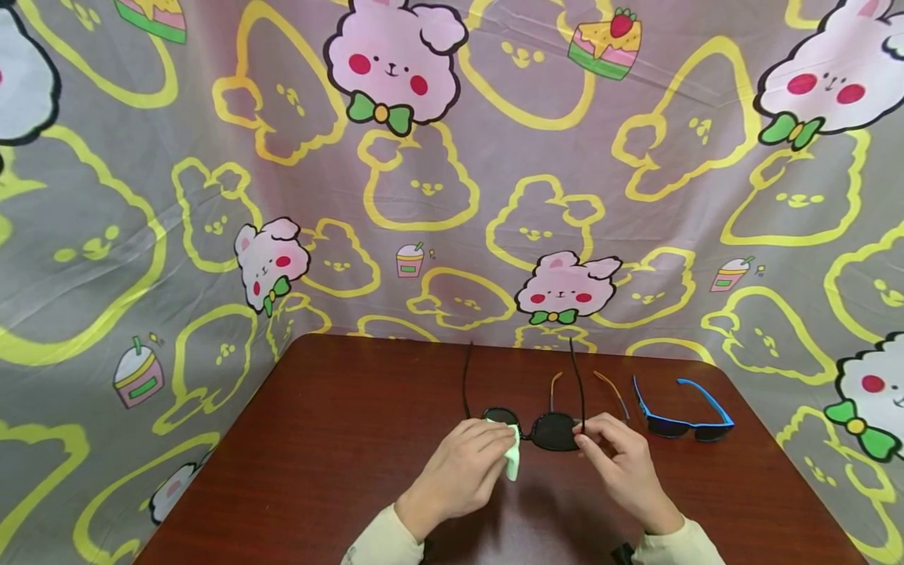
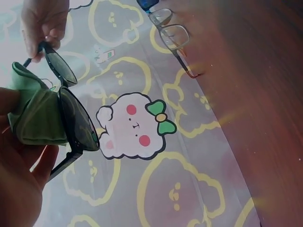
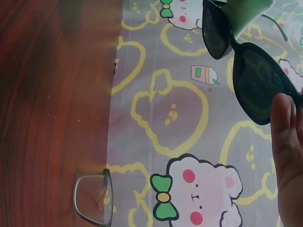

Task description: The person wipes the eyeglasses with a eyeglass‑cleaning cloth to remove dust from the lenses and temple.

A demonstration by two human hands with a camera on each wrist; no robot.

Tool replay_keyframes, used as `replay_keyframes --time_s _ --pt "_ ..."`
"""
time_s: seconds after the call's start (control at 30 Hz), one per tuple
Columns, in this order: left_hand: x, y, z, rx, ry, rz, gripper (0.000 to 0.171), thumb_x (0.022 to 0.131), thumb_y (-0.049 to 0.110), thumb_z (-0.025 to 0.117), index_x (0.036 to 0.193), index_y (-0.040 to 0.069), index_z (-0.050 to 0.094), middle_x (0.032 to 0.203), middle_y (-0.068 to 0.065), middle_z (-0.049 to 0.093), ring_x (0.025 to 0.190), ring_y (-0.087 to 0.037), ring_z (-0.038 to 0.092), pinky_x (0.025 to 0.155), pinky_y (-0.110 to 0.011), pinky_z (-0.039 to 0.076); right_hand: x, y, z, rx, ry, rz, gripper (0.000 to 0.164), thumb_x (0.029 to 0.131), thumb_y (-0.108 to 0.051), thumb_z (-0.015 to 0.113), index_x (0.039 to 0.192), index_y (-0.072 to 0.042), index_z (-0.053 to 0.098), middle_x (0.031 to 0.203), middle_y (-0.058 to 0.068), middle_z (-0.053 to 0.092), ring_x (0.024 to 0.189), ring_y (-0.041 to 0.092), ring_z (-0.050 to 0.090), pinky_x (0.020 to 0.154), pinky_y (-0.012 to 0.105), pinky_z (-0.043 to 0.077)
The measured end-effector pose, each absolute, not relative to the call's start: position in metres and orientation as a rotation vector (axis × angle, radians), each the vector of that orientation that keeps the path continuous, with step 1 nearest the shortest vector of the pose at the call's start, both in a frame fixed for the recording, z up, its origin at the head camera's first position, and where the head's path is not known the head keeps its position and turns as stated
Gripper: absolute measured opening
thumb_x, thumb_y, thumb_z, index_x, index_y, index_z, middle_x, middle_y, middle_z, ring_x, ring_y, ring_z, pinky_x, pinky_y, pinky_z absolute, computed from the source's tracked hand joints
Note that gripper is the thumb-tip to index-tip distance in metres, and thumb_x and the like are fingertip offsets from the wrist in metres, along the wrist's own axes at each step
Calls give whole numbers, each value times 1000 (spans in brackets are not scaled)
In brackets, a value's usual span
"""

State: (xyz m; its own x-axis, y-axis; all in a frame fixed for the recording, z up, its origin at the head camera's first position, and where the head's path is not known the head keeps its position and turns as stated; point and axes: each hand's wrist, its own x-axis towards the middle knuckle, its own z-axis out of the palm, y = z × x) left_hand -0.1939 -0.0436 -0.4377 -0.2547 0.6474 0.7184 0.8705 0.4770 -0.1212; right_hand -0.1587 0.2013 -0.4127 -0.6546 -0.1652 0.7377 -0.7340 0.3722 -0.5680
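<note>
Black sunglasses (image 1: 554,432) with dark lenses are held up above the table, their arms pointing away toward the back. My right hand (image 1: 623,463) pinches them at the right hinge corner between thumb and fingers. At the other lens, my left hand (image 1: 462,467) grips a pale green cloth (image 1: 512,459) and presses it against the lens. In the left wrist view the folded cloth (image 2: 38,111) lies against one side of that lens. The right wrist view shows fingers (image 3: 284,118) of the right hand at the outer edge of the near lens.
Behind the sunglasses, clear eyeglasses (image 2: 175,37) with brown arm tips lie on the brown table (image 1: 339,439). Blue-framed sunglasses (image 1: 688,424) rest to their right. A patterned cloth (image 1: 424,235) with cartoon faces hangs around the table's back and sides.
</note>
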Motion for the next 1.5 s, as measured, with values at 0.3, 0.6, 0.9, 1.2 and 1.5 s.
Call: replay_keyframes --time_s 0.3,0.6,0.9,1.2,1.5 --pt "-189 -44 -430 -1281 -1932 -492 28 95 15 45 113 7 66 113 -1 66 110 -14 58 96 -29 41 -166 207 -425 749 -2081 1301 27 74 26 60 89 4 64 82 12 60 65 7 60 50 19 47" --pt "-186 -34 -428 -1246 -1907 -390 33 99 17 37 113 8 65 114 -2 65 113 -15 56 95 -31 42 -176 212 -442 778 -2067 1388 25 79 20 60 92 -1 65 87 8 61 67 10 62 55 21 52" --pt "-186 -27 -428 -1202 -1919 -274 37 99 18 32 111 10 66 116 -2 65 113 -15 56 95 -30 42 -173 208 -438 791 -2094 1412 25 79 19 62 93 -2 65 85 11 61 66 9 62 54 22 52" --pt "-185 -25 -430 -1214 -1945 -193 27 88 23 51 106 12 68 111 0 66 112 -17 56 96 -33 42 -161 198 -418 820 -2107 1397 22 76 24 59 88 5 63 81 13 60 64 8 61 53 23 52" --pt "-186 -24 -431 -1219 -1965 -158 26 85 28 58 104 14 69 110 1 65 109 -17 55 96 -33 41 -171 208 -437 805 -2107 1393 27 78 20 62 92 -3 66 86 7 64 68 7 60 54 20 50"
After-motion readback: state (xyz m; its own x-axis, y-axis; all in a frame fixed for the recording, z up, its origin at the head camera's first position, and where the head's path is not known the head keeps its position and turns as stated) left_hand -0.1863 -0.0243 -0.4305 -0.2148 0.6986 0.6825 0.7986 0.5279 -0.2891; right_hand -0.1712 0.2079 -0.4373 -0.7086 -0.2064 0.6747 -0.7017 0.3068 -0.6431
